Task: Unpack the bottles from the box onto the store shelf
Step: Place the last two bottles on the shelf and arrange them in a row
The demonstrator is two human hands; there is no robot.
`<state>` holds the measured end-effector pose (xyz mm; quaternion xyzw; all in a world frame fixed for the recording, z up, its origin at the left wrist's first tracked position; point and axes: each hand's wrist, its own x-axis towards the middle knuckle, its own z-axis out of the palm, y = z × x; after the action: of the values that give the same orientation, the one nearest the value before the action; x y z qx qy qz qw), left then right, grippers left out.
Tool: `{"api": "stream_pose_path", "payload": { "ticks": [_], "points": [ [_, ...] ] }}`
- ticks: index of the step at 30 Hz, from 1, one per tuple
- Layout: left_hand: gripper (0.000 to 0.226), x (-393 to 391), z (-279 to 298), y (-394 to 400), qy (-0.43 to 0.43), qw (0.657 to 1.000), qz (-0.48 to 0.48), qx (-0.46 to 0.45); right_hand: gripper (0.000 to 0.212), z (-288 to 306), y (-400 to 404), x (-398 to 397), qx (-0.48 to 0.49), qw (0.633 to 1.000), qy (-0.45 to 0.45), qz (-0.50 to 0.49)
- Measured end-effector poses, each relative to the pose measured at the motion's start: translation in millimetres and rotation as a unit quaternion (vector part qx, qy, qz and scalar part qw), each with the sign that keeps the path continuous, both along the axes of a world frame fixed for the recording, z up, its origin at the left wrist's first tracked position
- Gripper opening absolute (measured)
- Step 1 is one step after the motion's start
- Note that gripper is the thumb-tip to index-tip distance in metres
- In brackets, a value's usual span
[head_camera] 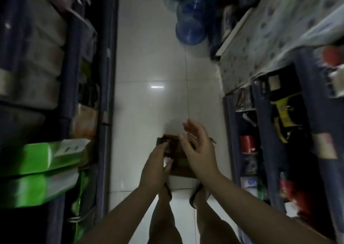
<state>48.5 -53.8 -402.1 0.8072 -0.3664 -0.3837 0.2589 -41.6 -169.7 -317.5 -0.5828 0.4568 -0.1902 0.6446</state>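
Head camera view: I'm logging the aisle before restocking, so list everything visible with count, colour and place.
Cardboard box: one, brown, on the floor in front of the feet, partly hidden by the hands.
Small item at the left fingers: one, whitish, too blurred to identify.
Water jugs: several, blue, stacked at the far end of the aisle; count unclear.
Green packs: at least two, left shelf, low.
Pale packages: several, left shelf, higher up.
Red roll: one, right shelf.
Yellow package: one, right shelf.
Floor: white tiles.
Sandals: two, dark, on the feet.
Left hand: over the box.
Right hand: open, above the box.
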Motion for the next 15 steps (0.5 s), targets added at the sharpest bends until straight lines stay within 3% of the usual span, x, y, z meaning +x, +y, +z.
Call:
{"api": "stream_pose_path", "payload": {
  "ticks": [7,15],
  "points": [
    [0.046,-0.2,-154.2,11.6,0.037,0.997,0.055,0.051,0.046,-172.7,13.6,10.6,0.063,0.995,0.069,0.019],
    [0.060,-19.2,-290.9,44.9,0.074,0.979,0.108,0.156,0.051,-342.9,35.9,3.5,0.055,0.980,0.175,0.074]
  ]
}}
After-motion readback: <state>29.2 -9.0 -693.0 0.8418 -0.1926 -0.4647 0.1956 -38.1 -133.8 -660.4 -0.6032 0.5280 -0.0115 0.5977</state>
